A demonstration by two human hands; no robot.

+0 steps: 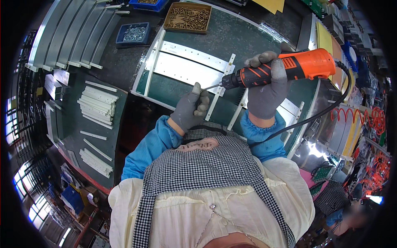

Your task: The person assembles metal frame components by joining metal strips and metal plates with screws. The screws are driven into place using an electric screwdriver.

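Observation:
My right hand, in a grey glove, is wrapped round an orange-and-black electric screwdriver lying almost level, its bit pointing left. The thin bit ends close to the fingertips of my left hand, also gloved. Those fingers are curled and pinched together; whatever they may hold is too small to make out. Beneath the tool lies a shiny metal panel with white slotted strips across its ends. One such strip passes just under the bit. A second panel is partly hidden by my right forearm.
A cardboard tray of brass-coloured screws and a blue bin of silver screws sit at the back. White strips are stacked on the left table, below long metal panels. A black cord hangs from the screwdriver. Another person is at lower right.

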